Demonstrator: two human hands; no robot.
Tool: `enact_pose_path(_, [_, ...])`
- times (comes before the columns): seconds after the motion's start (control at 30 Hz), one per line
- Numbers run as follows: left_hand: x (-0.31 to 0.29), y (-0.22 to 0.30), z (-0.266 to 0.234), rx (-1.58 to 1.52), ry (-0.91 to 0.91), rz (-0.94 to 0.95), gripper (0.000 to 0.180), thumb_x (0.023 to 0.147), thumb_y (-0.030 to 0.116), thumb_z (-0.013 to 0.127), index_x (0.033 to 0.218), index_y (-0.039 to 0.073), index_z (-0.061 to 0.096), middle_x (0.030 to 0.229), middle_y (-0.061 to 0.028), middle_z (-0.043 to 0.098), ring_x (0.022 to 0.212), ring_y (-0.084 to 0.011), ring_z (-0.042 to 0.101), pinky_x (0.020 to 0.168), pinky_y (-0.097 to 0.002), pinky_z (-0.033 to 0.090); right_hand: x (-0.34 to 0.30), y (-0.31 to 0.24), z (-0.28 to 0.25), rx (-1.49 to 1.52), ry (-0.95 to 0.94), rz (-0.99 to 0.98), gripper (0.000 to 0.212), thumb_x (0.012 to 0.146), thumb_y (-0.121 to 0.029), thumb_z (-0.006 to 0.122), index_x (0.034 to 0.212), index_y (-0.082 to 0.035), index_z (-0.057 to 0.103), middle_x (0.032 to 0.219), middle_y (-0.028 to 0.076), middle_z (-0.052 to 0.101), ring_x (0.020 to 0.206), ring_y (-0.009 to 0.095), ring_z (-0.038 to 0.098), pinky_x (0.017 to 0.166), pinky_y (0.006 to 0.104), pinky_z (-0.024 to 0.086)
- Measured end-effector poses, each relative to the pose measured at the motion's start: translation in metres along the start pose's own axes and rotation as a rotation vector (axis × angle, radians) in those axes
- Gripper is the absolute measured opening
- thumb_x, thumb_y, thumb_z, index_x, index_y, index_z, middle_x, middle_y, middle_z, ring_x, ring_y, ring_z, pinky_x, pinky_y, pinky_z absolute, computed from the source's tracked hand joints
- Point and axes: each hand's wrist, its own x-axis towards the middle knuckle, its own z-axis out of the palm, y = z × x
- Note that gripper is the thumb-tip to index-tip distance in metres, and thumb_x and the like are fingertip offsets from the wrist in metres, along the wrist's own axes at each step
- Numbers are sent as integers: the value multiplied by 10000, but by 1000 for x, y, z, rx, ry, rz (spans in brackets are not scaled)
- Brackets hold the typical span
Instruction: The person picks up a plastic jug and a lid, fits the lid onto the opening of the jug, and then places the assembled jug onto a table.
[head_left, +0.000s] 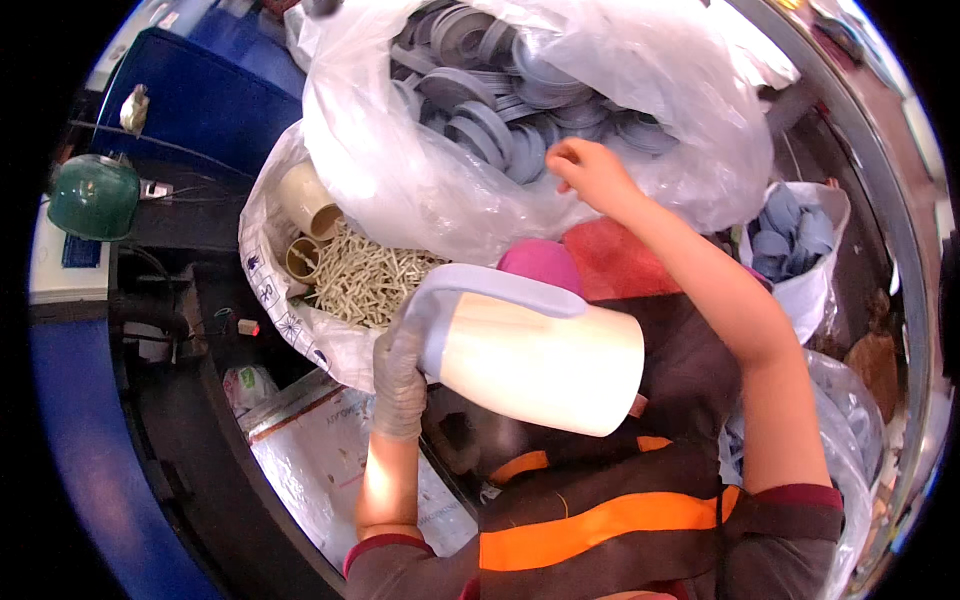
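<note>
My left hand [400, 385], in a thin grey glove, is closed on a cream-coloured jug body [550, 360]. The jug lies on its side, its wide round end toward the right. A grey-blue handle and collar [500, 285] run along its upper side, and the fingers grip at the collar end. My right hand [592, 172] is bare and hovers at the near edge of a large clear plastic bag [370, 160] full of round grey lids [470, 120]. Its fingers are loosely bent, the thumb a little apart, with nothing visible between them.
Left of the lids, a white sack [265, 225] holds short beige pegs [365, 275] and cream cylinders [310, 200]. A smaller bag of grey-blue parts [790, 235] stands at the right. A green dome [93, 198] and a blue panel [200, 105] are at far left.
</note>
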Motion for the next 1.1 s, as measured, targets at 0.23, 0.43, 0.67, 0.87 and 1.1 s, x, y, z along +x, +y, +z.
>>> enact_pose_path(0.23, [14,-33,-48,-298,262,26,529,906,431,543,1201,-9,535,1138,-109,598,1067,-215,553,980,-352,393,90,16,82,-139,80,61,657,738,-365,684,1245,9,497,1209,210,580,1107,352,566,927,407,445])
enact_pose_path(0.43, [27,-38,-49,-405,278,30,520,920,427,516,1216,-1,522,1161,-127,588,1087,-237,548,995,-378,388,7,32,-52,-300,265,23,514,861,-437,567,1216,-66,565,1085,188,640,985,329,623,827,410,481])
enact_pose_path(0.67, [42,-57,-36,-580,170,16,451,934,397,522,1178,18,534,1125,-101,604,1057,-206,571,951,-362,446,-68,58,-58,-1030,377,-410,493,769,-248,698,1215,-102,548,1244,176,518,1139,355,516,910,467,440])
enact_pose_path(0.87, [27,-56,-29,-563,188,14,438,918,382,555,1172,26,537,1100,-99,610,1034,-202,581,929,-360,461,-76,69,-43,-1062,281,-315,535,743,-363,709,1175,-77,577,1152,137,576,1104,309,535,849,442,434])
enact_pose_path(1.1, [18,-65,-31,-609,207,-39,440,912,412,555,1172,58,539,1086,-72,622,1003,-199,597,901,-366,477,-33,53,-38,-1085,231,-35,592,724,-459,673,1126,-29,610,1006,148,645,962,303,616,803,422,463])
